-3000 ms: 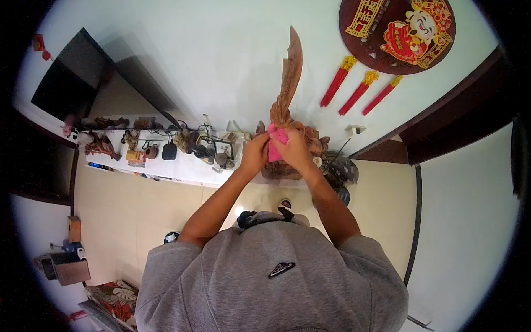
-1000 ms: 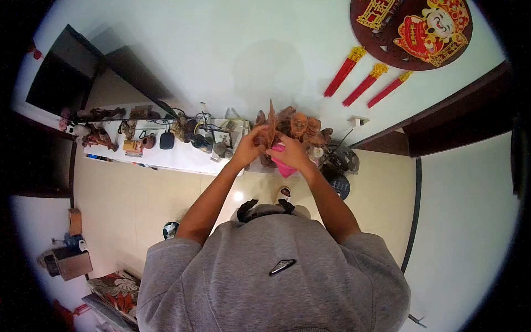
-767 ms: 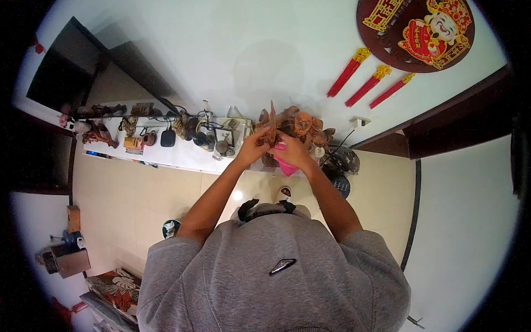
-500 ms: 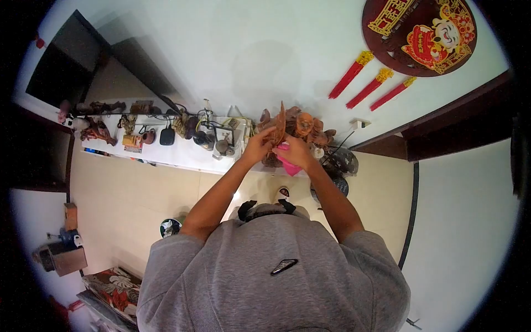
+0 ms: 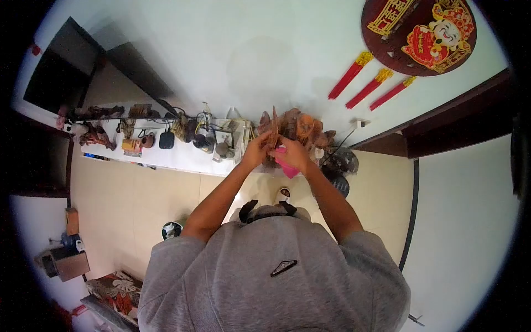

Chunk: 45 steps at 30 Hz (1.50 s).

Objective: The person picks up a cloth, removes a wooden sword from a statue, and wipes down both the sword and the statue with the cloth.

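Head view: my left hand is clamped on the wooden blade, beside the carved figure; my right hand grips the pink cloth close by. Neither thing is put down; what's done or left, I can't tell.

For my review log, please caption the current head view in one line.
Both hands at a carved wooden piece, a pink cloth in the right, beside a cluttered white shelf.
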{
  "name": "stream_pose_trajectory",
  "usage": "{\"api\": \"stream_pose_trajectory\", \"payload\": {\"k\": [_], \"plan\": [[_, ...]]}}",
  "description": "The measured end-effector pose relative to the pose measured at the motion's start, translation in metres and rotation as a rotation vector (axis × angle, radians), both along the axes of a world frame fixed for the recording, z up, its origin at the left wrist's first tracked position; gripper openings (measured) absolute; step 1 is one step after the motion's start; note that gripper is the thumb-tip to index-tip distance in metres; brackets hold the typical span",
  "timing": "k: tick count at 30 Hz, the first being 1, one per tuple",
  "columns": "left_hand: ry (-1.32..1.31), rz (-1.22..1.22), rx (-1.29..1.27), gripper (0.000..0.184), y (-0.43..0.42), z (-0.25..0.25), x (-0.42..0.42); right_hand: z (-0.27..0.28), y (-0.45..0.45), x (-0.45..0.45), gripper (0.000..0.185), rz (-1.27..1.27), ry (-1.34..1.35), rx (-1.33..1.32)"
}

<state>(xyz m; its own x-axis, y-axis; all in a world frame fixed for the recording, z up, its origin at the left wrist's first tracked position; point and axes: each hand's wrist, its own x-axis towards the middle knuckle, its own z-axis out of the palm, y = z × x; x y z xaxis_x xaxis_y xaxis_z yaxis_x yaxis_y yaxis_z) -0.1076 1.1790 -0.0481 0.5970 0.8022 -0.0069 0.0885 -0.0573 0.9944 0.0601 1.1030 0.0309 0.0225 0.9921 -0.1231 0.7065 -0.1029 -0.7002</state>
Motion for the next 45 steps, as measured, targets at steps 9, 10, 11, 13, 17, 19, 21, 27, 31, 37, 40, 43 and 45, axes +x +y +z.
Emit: {"api": "stream_pose_trajectory", "payload": {"k": [9,10,11,13,17,19,21,27,31,37,40,43,45], "plan": [[0.02,-0.006,-0.002,0.048,-0.005,0.007,0.001,-0.021,-0.001,0.001,0.069,-0.029,-0.021,-0.027],[-0.006,-0.01,0.004,0.047,-0.006,0.006,0.001,-0.021,-0.002,0.001,0.07,-0.029,0.013,-0.004],[-0.033,-0.013,0.009,0.047,-0.007,0.005,0.001,-0.021,-0.002,0.001,0.07,-0.023,-0.005,-0.009],[-0.047,-0.009,0.005,0.047,-0.009,0.008,0.001,-0.015,-0.002,0.001,0.072,-0.012,-0.041,-0.018],[-0.005,0.021,0.035,0.046,-0.008,0.007,0.0,-0.017,0.0,0.002,0.069,-0.005,-0.073,-0.012],[0.053,0.028,0.099,0.045,-0.006,0.006,-0.001,-0.011,0.001,-0.001,0.062,-0.024,-0.068,0.02],[0.064,0.039,0.119,0.044,-0.006,0.006,-0.001,-0.011,0.0,-0.003,0.061,-0.042,-0.076,0.036],[0.047,0.039,0.131,0.043,-0.008,0.013,-0.002,-0.003,0.001,-0.003,0.063,-0.023,-0.044,-0.039],[0.031,0.005,0.053,0.046,-0.01,0.013,-0.002,-0.003,-0.003,-0.002,0.064,-0.02,0.022,-0.038],[0.043,-0.018,0.082,0.051,-0.01,0.012,0.001,-0.013,-0.005,0.0,0.063,-0.02,-0.019,-0.014],[0.038,-0.009,0.065,0.051,-0.01,0.017,-0.001,-0.017,-0.002,0.0,0.063,-0.018,-0.031,-0.004],[-0.028,0.0,0.061,0.05,-0.007,0.001,-0.002,-0.002,0.0,-0.004,0.063,-0.021,-0.039,-0.047],[-0.069,0.011,0.047,0.05,-0.005,-0.009,-0.002,0.003,0.0,-0.005,0.063,-0.017,-0.053,-0.064]]}}
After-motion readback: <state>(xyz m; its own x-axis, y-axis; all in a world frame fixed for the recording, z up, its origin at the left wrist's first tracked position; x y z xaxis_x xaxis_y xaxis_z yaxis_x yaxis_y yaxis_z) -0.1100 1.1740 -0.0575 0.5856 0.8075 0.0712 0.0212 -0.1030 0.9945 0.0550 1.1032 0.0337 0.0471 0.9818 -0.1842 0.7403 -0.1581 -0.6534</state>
